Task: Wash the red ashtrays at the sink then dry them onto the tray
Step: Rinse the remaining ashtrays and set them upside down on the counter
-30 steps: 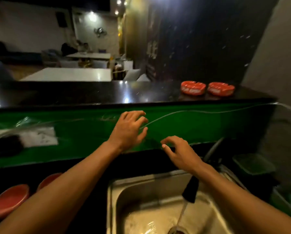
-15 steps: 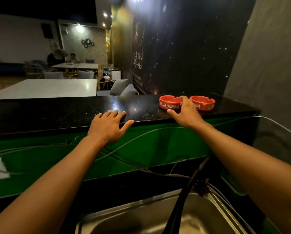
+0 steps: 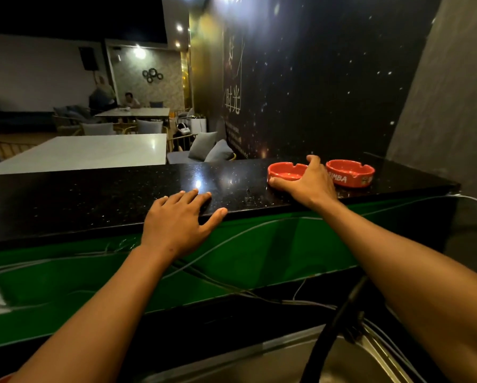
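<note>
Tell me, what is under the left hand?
The left hand rests flat on the black counter, near its front edge. Whatever lies beneath the palm is covered.

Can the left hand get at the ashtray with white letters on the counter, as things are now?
Probably not easily: the left hand rests flat at the counter edge, and the right hand and nearer ashtray lie before the lettered ashtray.

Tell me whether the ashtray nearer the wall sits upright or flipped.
Upright: the right ashtray shows its open bowl and notched rim facing up on the counter.
</note>
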